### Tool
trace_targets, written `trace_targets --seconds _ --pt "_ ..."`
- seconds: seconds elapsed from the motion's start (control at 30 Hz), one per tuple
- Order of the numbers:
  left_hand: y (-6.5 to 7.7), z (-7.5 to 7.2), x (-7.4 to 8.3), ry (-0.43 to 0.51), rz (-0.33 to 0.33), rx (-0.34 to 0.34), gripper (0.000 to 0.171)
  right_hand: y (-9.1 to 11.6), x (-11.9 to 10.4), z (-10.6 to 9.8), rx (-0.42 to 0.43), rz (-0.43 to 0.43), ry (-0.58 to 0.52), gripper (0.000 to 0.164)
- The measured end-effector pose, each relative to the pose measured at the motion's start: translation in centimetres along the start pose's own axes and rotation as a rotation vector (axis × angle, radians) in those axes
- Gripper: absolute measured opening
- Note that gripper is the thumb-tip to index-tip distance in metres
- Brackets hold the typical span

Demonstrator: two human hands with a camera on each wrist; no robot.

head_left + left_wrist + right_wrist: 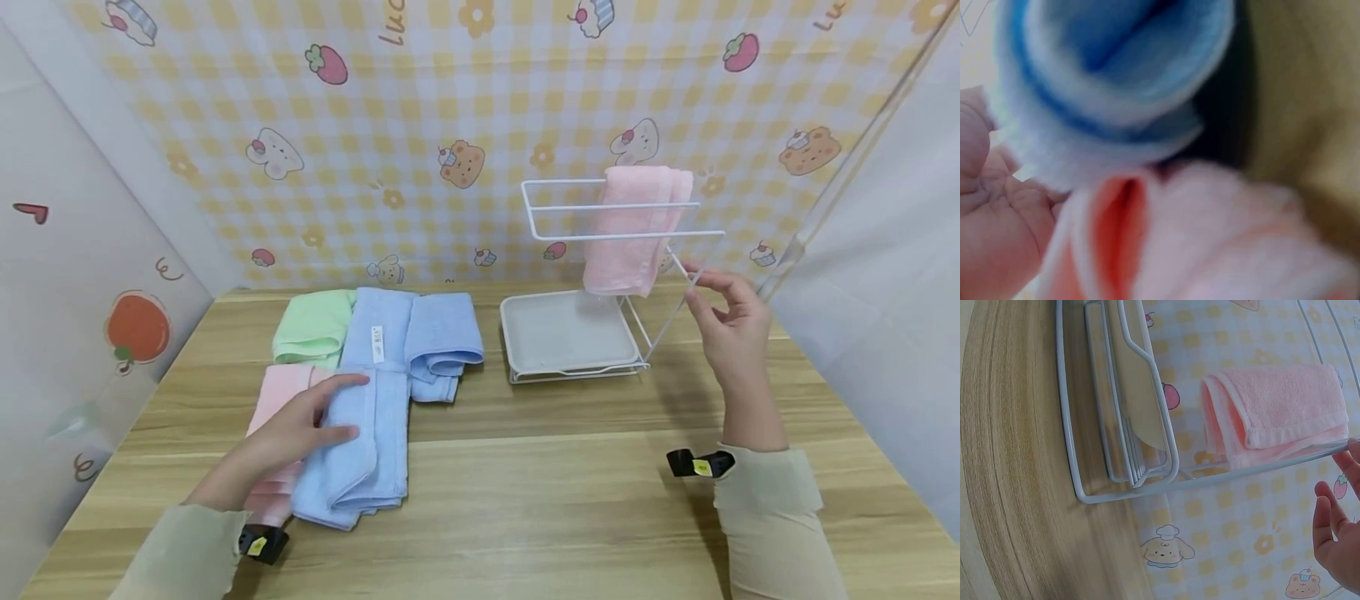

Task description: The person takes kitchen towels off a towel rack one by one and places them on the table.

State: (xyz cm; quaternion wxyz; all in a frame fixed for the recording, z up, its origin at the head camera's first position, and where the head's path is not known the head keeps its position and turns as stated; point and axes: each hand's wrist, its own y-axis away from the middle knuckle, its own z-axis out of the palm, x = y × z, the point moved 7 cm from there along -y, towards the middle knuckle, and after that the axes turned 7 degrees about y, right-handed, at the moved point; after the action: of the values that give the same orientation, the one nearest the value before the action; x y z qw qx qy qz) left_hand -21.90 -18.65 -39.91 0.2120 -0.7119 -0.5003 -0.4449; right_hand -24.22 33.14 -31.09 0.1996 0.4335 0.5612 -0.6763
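On the left, my left hand (292, 429) rests with thumb and forefinger spread over a folded light blue towel (386, 467). Beneath that hand lies a folded pink towel (273, 392), partly covered. The left wrist view is blurred, with the palm (997, 225) beside the blue towel's rolled edge (1054, 150). My right hand (738, 333) pinches the slanted side wire of a white wire drying rack (630, 237) between thumb and forefinger. Over the rack's upper bars hangs another pink towel (633, 217), also seen in the right wrist view.
Behind the front towels lie a green towel (315, 325), a labelled blue towel (382, 321) and a smaller folded blue towel (446, 329). A pale grey tray (566, 333) sits in the rack's base. The wooden table (525, 500) meets a checked backdrop (375, 125).
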Motion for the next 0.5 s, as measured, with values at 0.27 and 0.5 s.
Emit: trace_targets --seconds 0.27,0.5 --pt "0.7 -1.0 1.4 -0.182 0.065 0.103 0.065 0.0 0.0 0.1 0.001 0.005 0.007 0.012" --pt "0.8 -1.1 1.6 -0.271 0.072 0.136 0.068 0.1 -0.1 0.1 -0.001 0.008 0.004 0.011"
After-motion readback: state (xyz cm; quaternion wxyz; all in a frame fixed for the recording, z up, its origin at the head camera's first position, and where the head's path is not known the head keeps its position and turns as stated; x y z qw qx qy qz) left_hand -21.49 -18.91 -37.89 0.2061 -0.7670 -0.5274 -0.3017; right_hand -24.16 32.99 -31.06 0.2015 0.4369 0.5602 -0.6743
